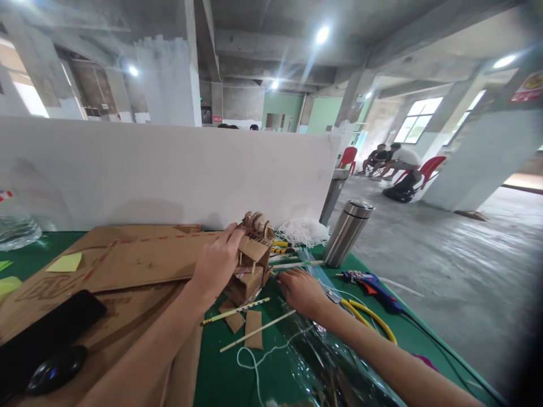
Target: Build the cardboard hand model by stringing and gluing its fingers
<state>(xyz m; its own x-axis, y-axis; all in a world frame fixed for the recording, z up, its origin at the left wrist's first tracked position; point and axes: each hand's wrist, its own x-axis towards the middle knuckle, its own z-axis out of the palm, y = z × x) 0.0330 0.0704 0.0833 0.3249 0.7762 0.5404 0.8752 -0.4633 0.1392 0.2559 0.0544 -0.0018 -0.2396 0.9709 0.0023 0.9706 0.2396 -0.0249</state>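
A small handmade cardboard model (pixel 255 249) with thin wooden sticks through it and a round coiled piece on top stands at the table's middle. My left hand (pixel 217 257) grips its upper left side, fingers closed over the edge. My right hand (pixel 299 289) is low at the model's right, palm down with fingers curled; what is between them is hidden. Just in front lie a patterned yellow pencil (pixel 236 310), a thin wooden stick (pixel 258 330), loose cardboard pieces (pixel 253 329) and a white string (pixel 255 364).
Flattened cardboard (pixel 148 260) covers the left, bearing a black phone (pixel 51 339) and a mouse (pixel 57 368). To the right are a steel thermos (pixel 348 233), a glue gun (pixel 375 289) and clear plastic film (pixel 335 356). Behind rises a white partition (pixel 169 169).
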